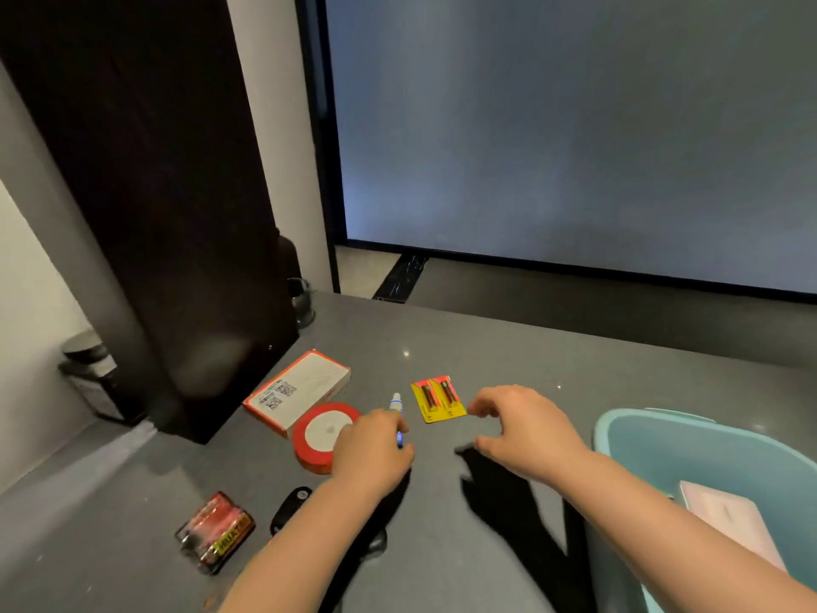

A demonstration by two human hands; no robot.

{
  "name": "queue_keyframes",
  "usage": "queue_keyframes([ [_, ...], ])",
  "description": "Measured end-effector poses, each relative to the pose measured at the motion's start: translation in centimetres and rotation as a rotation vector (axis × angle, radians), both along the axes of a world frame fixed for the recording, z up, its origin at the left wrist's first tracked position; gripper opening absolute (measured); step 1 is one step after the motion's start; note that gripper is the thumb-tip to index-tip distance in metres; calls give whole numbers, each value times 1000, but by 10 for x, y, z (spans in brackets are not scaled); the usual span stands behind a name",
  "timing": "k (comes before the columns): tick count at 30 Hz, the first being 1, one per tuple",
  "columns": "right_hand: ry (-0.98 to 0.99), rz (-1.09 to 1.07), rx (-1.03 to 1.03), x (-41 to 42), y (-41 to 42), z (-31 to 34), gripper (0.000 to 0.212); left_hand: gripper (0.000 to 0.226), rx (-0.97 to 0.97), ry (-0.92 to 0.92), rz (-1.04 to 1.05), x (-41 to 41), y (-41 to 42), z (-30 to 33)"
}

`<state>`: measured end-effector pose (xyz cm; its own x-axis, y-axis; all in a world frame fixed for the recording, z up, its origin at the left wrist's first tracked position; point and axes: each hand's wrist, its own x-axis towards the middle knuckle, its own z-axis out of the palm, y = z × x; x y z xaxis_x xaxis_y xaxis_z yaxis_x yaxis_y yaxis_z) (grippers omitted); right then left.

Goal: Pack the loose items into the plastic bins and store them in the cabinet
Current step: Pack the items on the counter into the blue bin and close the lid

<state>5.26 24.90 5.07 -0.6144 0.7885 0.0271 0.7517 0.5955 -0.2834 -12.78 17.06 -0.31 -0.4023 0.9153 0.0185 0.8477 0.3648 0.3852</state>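
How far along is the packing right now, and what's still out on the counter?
Early. Done: only a flat pink box sits in the light blue plastic bin. In hand: the left hand closes on a small white-capped tube; the right hand hovers open beside the yellow battery card. Left: red ribbon roll, white-and-orange box, shrink-wrapped battery pack, black key fob. Nothing stored.

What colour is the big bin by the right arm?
The plastic bin is light blue-green, seen in the head view, its only view.
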Motion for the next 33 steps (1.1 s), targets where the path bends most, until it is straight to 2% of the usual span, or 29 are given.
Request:
queue_keyframes([
  [5, -44, -188, -91, -59, 36, -28, 38, 25, -51, 168, -9, -33, 26, -19],
  [10, -37, -292, -109, -99, 61, -67, 54, 32, -4, 215, -29, -42, 53, -37],
  [14, -18, -343, -85, -111, 67, -87, 58, 32, 16, 224, -16, -45, 66, -48],
  [22, -1, -375, -76, -111, 73, -93, 40, 24, 75, 85, -1, -38, 71, -53],
  [28, 82, -342, 22, -64, 60, -33, 40, 20, 188, -63, -40, -26, 57, -11],
  [33, 151, -435, 132, 42, 36, 50, 37, 22, 401, -138, -151, 39, 39, 58],
])
